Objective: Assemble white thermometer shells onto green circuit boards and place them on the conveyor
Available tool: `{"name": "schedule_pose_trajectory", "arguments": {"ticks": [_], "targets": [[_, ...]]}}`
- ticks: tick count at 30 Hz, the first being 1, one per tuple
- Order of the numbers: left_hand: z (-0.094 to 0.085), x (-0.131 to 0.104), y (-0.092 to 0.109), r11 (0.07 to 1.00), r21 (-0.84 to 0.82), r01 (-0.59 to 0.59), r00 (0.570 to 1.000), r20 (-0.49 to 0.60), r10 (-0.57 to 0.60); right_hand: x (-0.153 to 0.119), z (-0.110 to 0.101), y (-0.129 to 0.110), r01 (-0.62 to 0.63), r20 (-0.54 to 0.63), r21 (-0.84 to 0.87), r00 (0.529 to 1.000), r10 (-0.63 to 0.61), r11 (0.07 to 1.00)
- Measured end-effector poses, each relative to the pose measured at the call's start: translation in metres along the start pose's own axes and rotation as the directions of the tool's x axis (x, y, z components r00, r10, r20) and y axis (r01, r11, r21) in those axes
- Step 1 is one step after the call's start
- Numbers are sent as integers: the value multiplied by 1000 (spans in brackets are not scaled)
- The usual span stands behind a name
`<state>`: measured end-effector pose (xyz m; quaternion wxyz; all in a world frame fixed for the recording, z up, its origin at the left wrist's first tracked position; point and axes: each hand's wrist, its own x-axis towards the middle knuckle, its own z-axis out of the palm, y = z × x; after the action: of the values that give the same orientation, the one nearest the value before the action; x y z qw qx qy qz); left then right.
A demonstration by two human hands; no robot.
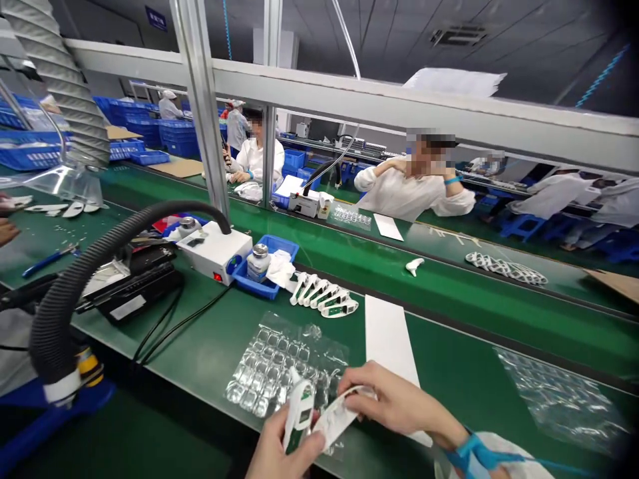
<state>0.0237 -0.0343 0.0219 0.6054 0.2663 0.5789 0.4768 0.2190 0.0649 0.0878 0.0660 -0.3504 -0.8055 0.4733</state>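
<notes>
Head view shows the left hand (pixel 280 450) gripping a circuit-board casing (pixel 302 404), the right hand (pixel 388 398) pinching a white shell (pixel 335 420).

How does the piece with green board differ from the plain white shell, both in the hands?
Surface: the board piece shows green board and a dark rectangle; the white shell looks mostly plain white.
Pose: the board piece stands nearly upright; the white shell slants up rightward.
Hold: the left hand grips the board piece; the right hand holds the white shell's upper end.
Both have elongated white bodies.
</notes>
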Motion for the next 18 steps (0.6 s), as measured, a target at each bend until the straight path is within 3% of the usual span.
{"name": "schedule_pose_trajectory", "arguments": {"ticks": [4,6,7,9,11,18], "targets": [[-20,-9,-8,994,106,-31,999,14,30,17,34,-9,57,-25,11,998,-57,998],[-34,-9,-16,997,81,-6,1000,30,4,34,42,2,41,-151,26,988,-37,999],[-41,-8,-20,997,70,17,999,38,-20,43,45,9,8,-254,14,967,-5,1000],[-53,-5,-25,997,65,51,998,45,-54,63,52,26,-91,-466,-29,882,67,995],[-61,-4,-27,996,58,68,997,32,-70,81,59,42,-170,-576,-56,811,107,984],[-70,-3,-24,998,25,55,998,-14,-55,97,76,57,-247,-646,-33,745,168,968]]}}
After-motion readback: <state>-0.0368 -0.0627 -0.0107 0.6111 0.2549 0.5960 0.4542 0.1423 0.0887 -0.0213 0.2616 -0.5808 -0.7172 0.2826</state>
